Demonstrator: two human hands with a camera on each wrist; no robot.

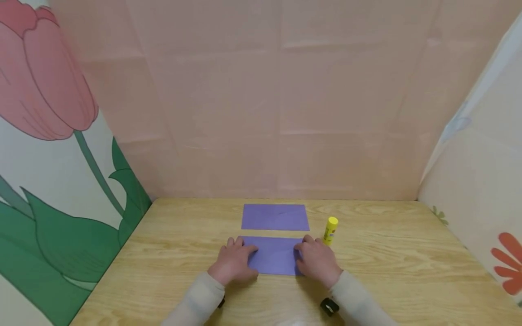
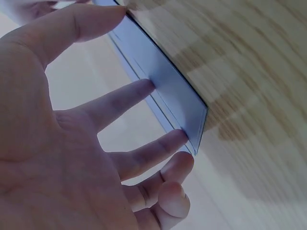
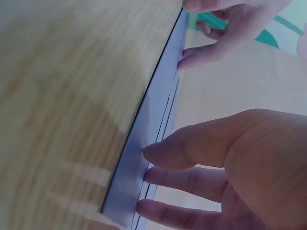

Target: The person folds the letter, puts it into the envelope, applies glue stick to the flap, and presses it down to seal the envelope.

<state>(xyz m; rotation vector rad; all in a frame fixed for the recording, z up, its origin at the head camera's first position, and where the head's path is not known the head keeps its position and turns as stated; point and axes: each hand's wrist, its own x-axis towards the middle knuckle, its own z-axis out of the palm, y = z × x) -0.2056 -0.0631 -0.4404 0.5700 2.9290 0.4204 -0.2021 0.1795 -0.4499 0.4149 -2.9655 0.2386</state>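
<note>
A purple rectangular sheet of paper (image 1: 274, 260) lies flat on the wooden table between the hands. The left hand (image 1: 235, 262) touches its left end; in the left wrist view the index and middle fingertips rest on the paper (image 2: 173, 93), with the thumb by its edge. On the opposite end is the right hand (image 1: 319, 261), whose thumb and fingertips press on the sheet (image 3: 152, 108) in the right wrist view. Fingers of both hands are mostly extended, and neither grips the paper. Beyond it lies a second purple sheet (image 1: 275, 217) of similar shape.
A yellow glue stick (image 1: 331, 231) stands upright just past the right hand. The light wood table (image 1: 183, 240) meets a plain pinkish backdrop (image 1: 277, 113) at its far edge. Printed flower panels flank it on both sides, including a tulip (image 1: 53, 81) on the left.
</note>
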